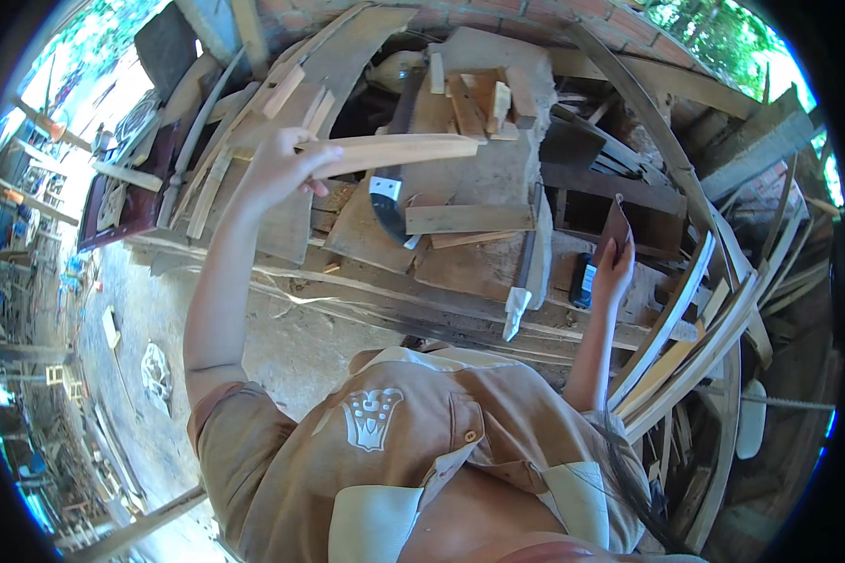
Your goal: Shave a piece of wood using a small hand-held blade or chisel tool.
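Wood strip point(394, 152) in left hand point(277, 169), above cluttered bench point(460, 263).

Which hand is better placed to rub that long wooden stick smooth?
The right hand, probably. It holds a small brown sheet that looks like sandpaper, and is free to move. The left hand grips the long wooden stick, holding it up.

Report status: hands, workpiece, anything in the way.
Left hand gripping curved wooden strip, raised over workbench. Right hand holding small brown sanding piece. Machete and offcuts lie beneath.
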The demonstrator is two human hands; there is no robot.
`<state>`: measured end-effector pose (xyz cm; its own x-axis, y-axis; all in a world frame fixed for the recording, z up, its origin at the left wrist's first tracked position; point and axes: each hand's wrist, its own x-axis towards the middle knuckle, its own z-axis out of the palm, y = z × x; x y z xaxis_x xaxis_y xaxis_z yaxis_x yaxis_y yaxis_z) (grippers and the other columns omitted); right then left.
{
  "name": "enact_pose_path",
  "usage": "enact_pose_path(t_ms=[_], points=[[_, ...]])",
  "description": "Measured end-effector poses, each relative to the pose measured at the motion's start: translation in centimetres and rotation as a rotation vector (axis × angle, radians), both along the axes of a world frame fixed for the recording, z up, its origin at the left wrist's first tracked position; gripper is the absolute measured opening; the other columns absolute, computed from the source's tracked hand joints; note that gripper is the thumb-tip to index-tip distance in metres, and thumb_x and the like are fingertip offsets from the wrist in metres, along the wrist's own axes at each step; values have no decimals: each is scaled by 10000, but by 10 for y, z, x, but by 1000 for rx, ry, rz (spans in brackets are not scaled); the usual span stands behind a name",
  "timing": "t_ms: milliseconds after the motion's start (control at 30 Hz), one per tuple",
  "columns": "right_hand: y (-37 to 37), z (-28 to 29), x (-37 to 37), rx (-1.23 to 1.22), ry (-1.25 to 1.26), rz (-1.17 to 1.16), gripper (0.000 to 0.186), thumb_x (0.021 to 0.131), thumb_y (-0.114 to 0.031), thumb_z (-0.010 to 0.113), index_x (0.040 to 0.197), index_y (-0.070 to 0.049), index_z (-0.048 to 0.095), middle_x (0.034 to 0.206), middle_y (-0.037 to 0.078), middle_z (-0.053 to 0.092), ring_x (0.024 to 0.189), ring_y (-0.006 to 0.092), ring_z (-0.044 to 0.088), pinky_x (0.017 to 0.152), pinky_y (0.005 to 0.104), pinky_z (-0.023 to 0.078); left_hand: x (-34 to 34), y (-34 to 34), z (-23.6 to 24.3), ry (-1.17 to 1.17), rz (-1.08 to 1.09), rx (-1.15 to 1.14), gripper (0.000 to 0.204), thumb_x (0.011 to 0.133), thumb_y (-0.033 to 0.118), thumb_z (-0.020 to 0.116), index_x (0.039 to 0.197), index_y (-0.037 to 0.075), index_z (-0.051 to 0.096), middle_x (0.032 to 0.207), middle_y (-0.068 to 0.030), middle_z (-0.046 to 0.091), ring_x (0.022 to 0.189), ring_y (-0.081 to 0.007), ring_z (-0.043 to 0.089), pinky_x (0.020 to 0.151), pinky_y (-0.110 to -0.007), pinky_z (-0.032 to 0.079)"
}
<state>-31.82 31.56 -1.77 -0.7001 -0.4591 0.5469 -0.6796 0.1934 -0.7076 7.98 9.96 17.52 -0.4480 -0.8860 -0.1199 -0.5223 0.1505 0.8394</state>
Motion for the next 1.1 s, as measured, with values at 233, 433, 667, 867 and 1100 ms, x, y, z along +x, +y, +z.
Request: enact_pose_path(t_ms=[233, 433, 667, 867, 1100], points=[[-65, 15, 63, 134, -187, 487, 262, 885, -124, 521, 1112, 7, 539, 913, 145, 616, 810, 172, 580, 734, 283, 445, 2, 26, 11, -316, -122, -301, 410, 671, 293, 726, 881, -39, 608, 790, -135, 643, 749, -194, 629, 667, -300, 486], [-107, 27, 118, 156, -186, 645, 260, 879, -118, 519, 1105, 9, 529, 838, 162, 607, 763, 152, 581, 675, 270, 445, 9, 15, 8, -311, -348, -374, 571, 705, 223, 723, 1199, 57, 491, 1061, -152, 593, 945, -209, 582, 814, -317, 459], [-166, 26, 160, -97, -319, 755, 271, 897, -120, 486, 1136, 8, 494, 913, 125, 587, 802, 148, 534, 729, 269, 429, -9, 4, -18, -78, -182, -568, 463, 801, 150, 633, 1212, 67, 437, 1129, -172, 553, 1003, -269, 572, 829, -380, 450], [-185, -9, 162, 48, -414, 723, 264, 901, -128, 473, 1131, 1, 499, 926, 122, 588, 818, 183, 535, 767, 284, 422, -32, 2, -26, -119, 1, -897, 383, 754, 368, 678, 783, 38, 484, 676, -122, 589, 613, -294, 601, 510, -363, 471], [-189, 43, 193, -103, -533, 844, 237, 903, -158, 472, 1092, -24, 520, 889, 118, 581, 819, 192, 538, 759, 288, 419, -49, -17, -46, -62, 210, -1130, 423, 750, 428, 660, 629, 78, 456, 531, -63, 521, 440, -241, 533, 376, -341, 396]])
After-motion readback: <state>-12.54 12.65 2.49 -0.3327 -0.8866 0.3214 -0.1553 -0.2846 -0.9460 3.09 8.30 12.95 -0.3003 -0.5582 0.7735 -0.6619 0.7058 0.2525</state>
